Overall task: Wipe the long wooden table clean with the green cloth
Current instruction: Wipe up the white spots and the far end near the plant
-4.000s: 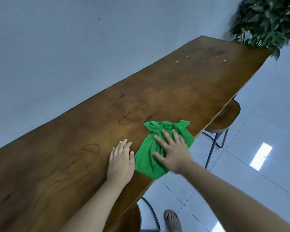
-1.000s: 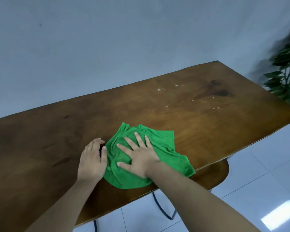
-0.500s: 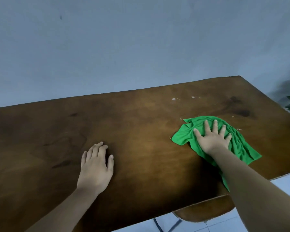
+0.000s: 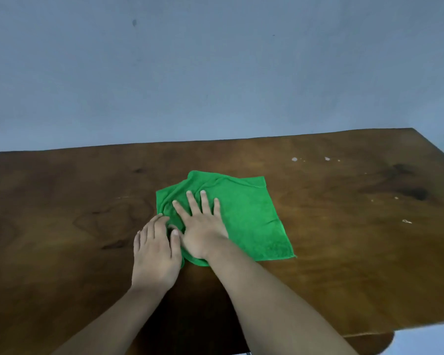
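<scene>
The green cloth [image 4: 251, 216] lies spread on the long wooden table [image 4: 344, 252], near the middle of the view. My right hand [image 4: 200, 226] presses flat on the cloth's left part, fingers spread. My left hand [image 4: 155, 254] lies flat on the bare wood right beside it, its fingertips touching the cloth's left edge. Pale crumbs [image 4: 294, 159] and small specks [image 4: 406, 221] dot the table to the right, beside dark stains [image 4: 415, 192].
A plain grey-blue wall [image 4: 215, 73] runs along the table's far edge. The table's right end and near edge show at the right. A round wooden stool seat [image 4: 369, 343] sticks out under the near edge at the bottom right.
My right hand has slid the cloth leftward across the table, back up against my left hand. The left hand has stayed flat on the wood. The view has shifted right.
</scene>
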